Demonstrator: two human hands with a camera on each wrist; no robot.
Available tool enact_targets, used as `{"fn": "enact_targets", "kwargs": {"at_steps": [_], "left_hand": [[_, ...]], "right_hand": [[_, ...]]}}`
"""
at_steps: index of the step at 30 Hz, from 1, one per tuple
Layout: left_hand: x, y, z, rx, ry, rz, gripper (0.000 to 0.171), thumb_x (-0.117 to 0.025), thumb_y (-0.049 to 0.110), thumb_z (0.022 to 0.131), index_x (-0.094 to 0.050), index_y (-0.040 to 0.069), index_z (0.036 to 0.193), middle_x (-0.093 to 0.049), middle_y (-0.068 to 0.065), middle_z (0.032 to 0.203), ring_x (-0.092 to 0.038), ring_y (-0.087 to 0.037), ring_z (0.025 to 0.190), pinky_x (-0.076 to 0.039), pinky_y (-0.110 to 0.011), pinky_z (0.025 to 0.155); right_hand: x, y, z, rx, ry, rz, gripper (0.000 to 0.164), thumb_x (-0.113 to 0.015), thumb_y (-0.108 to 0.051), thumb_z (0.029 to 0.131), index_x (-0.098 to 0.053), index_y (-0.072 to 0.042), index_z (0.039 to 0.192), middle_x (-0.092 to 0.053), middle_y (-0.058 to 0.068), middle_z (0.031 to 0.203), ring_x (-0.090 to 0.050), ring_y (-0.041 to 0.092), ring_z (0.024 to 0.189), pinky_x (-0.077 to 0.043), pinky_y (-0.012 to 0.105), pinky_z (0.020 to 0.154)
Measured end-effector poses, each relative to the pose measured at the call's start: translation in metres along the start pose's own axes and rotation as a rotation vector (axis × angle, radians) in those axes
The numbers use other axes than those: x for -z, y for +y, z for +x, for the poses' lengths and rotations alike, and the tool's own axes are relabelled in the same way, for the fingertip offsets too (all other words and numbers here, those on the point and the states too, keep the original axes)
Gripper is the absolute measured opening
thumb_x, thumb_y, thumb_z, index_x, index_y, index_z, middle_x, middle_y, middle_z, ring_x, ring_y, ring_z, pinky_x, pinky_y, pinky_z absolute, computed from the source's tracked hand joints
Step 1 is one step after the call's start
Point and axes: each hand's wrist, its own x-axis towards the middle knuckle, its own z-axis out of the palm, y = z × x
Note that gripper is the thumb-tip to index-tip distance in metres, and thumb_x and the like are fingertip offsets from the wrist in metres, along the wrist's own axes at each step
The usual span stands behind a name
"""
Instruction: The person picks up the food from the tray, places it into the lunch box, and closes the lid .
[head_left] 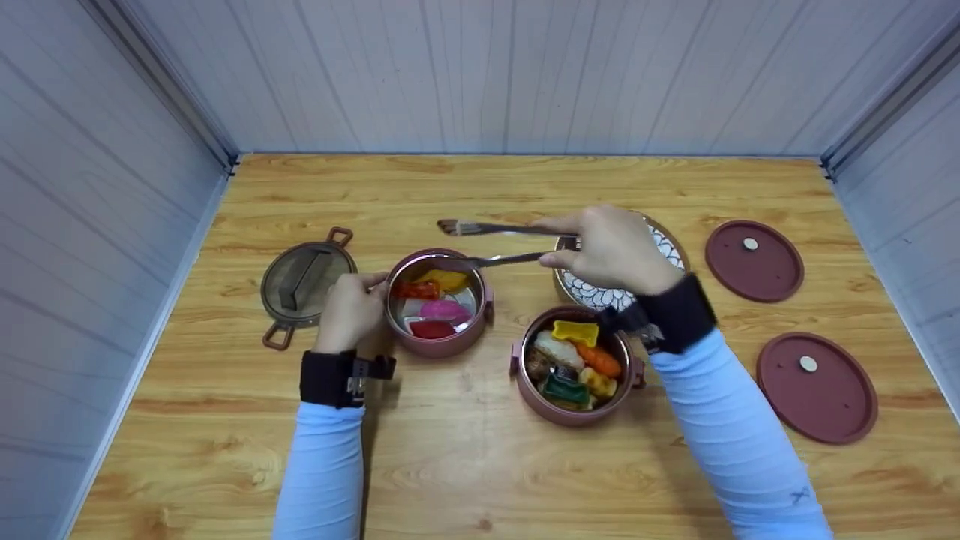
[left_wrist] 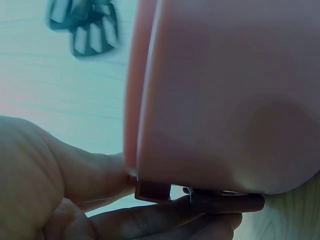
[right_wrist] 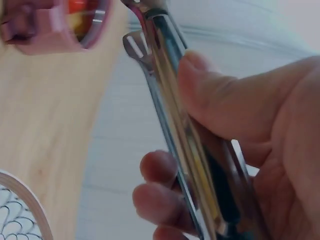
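My left hand (head_left: 351, 309) grips the side handle of a pink pot (head_left: 436, 346), its thumb by the rim and its fingers under the handle (left_wrist: 227, 202). Inside this pot lie a few red, yellow and pink food-like pieces (head_left: 444, 310). With my right hand (head_left: 619, 251) I hold metal tongs (head_left: 510, 259), their arms spread apart. One tong tip hangs over the pot's back rim; the other is above the table behind it. Below my right wrist stands a second pink pot (head_left: 568, 414), filled with several yellow, orange, white, brown and green pieces (head_left: 566, 388).
A round see-through lid (head_left: 330, 283) with brown loops lies left of my left hand. Under my right hand is a round dish (head_left: 666, 244) with a white petal pattern, partly hidden. Two dark red lids (head_left: 754, 270) lie at the right. Panelled walls (head_left: 510, 82) enclose the wooden table.
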Motion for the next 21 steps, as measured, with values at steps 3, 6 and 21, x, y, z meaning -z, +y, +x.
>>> {"fn": "enact_targets", "kwargs": {"at_steps": [3, 6, 21], "left_hand": [[-0.001, 0.0, 0.0, 0.001, 0.0, 0.0, 0.03, -0.053, 0.014, 0.102, -0.067, -0.001, 0.125, -0.064, -0.018, 0.124, -0.059, -0.029, 0.114, -0.045, -0.045, 0.095], [0.0, 0.001, 0.0, -0.005, 0.009, 0.005, 0.03, -0.054, 0.014, 0.101, -0.067, -0.001, 0.125, -0.065, -0.018, 0.123, -0.06, -0.029, 0.111, -0.047, -0.044, 0.091], [0.009, -0.009, -0.003, -0.002, 0.009, 0.013, 0.031, -0.053, 0.016, 0.102, -0.067, 0.0, 0.125, -0.064, -0.019, 0.124, -0.056, -0.032, 0.122, -0.044, -0.047, 0.1]], "right_hand": [[0.006, 0.018, -0.027, -0.029, 0.118, 0.091, 0.049, -0.072, -0.046, 0.089, -0.062, -0.032, 0.135, -0.072, 0.004, 0.11, -0.042, 0.016, 0.052, -0.034, 0.035, 0.052], [0.008, 0.037, -0.056, -0.094, 0.233, 0.154, 0.05, -0.073, -0.046, 0.088, -0.063, -0.029, 0.135, -0.071, 0.006, 0.091, -0.043, 0.016, 0.052, -0.036, 0.035, 0.052], [-0.008, 0.12, -0.148, -0.56, 0.181, 0.098, 0.067, -0.059, -0.062, 0.091, -0.056, -0.019, 0.142, -0.068, 0.024, 0.105, -0.057, 0.039, 0.077, -0.037, 0.041, 0.055]]}}
